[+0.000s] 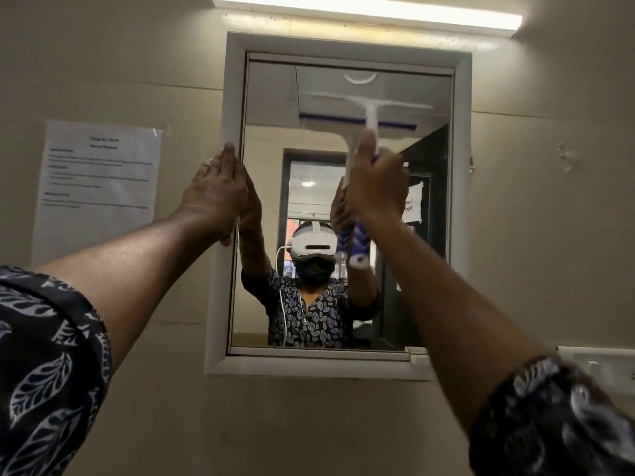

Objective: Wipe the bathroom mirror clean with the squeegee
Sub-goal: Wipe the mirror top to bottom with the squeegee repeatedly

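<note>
A rectangular mirror (268, 139) in a white frame (220, 304) hangs on the beige wall ahead. My right hand (374, 187) is shut on the handle of a white squeegee (372, 113) with a purple rubber blade. The blade lies blurred across the upper right part of the glass. My left hand (220, 190) rests flat, fingers together, against the mirror's left frame edge at mid height. The mirror reflects both raised arms and a doorway behind.
A printed paper notice (99, 187) is taped to the wall left of the mirror. A tube light (367, 10) glows above the frame. A white fixture (598, 365) shows at the right edge, below the mirror.
</note>
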A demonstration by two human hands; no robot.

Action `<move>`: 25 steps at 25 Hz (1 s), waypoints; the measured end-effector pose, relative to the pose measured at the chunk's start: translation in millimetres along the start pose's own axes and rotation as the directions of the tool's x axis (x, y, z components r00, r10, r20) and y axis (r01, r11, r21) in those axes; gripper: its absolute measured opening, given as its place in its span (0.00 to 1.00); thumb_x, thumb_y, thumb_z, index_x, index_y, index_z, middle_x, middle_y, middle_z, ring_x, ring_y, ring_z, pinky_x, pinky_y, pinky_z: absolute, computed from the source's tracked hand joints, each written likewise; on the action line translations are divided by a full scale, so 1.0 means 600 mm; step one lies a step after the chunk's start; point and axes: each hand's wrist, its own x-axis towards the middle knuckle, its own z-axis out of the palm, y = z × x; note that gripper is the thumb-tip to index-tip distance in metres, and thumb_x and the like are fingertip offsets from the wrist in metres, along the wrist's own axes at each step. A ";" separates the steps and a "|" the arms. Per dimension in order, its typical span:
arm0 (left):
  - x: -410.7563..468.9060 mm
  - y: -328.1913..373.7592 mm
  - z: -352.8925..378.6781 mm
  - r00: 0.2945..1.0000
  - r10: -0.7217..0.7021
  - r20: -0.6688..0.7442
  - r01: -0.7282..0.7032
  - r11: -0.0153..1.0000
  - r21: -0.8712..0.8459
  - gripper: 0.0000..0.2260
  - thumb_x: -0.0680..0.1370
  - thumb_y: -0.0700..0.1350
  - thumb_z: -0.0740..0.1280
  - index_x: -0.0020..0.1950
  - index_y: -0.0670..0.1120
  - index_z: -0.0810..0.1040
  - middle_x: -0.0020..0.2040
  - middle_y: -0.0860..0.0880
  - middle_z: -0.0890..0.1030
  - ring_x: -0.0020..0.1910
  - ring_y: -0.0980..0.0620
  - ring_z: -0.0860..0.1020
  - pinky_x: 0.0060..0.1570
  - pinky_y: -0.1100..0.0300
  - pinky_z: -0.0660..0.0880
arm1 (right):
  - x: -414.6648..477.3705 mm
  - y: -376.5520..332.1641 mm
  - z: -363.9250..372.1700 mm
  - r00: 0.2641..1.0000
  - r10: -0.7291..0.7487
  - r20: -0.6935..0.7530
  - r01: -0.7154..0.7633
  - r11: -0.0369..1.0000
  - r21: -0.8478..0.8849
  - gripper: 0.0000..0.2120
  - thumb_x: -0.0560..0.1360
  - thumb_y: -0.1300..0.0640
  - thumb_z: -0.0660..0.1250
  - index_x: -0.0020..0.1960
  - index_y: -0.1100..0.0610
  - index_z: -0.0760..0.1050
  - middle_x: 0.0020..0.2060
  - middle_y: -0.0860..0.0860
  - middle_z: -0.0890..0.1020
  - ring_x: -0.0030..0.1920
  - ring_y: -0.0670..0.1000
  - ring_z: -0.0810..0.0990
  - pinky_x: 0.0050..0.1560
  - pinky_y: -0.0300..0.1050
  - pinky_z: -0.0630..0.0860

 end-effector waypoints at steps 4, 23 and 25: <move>0.004 -0.001 0.005 1.000 0.001 -0.005 -0.001 1.000 0.007 0.58 0.63 0.40 0.79 0.75 0.36 0.37 0.76 0.39 0.36 0.76 0.41 0.41 0.75 0.51 0.46 | 0.104 -0.025 0.013 0.998 -0.009 -0.058 0.004 0.996 -0.092 0.19 0.81 0.45 0.51 0.35 0.53 0.65 0.28 0.47 0.71 0.27 0.43 0.72 0.26 0.34 0.66; 0.006 -0.026 0.009 0.997 0.074 -0.035 -0.074 0.997 -0.007 0.61 0.60 0.49 0.80 0.75 0.39 0.37 0.76 0.40 0.38 0.76 0.41 0.44 0.73 0.53 0.45 | -0.028 0.045 -0.009 0.994 0.032 0.100 -0.015 0.986 -0.165 0.22 0.80 0.41 0.48 0.37 0.53 0.69 0.30 0.51 0.77 0.30 0.51 0.79 0.30 0.46 0.77; 0.002 -0.027 0.006 0.996 0.086 -0.030 -0.086 0.996 -0.009 0.62 0.60 0.50 0.80 0.75 0.39 0.36 0.76 0.40 0.38 0.76 0.41 0.44 0.73 0.53 0.45 | -0.117 0.093 -0.021 0.986 0.092 0.137 -0.068 0.983 -0.174 0.22 0.79 0.41 0.47 0.42 0.53 0.71 0.32 0.51 0.78 0.30 0.49 0.80 0.30 0.46 0.79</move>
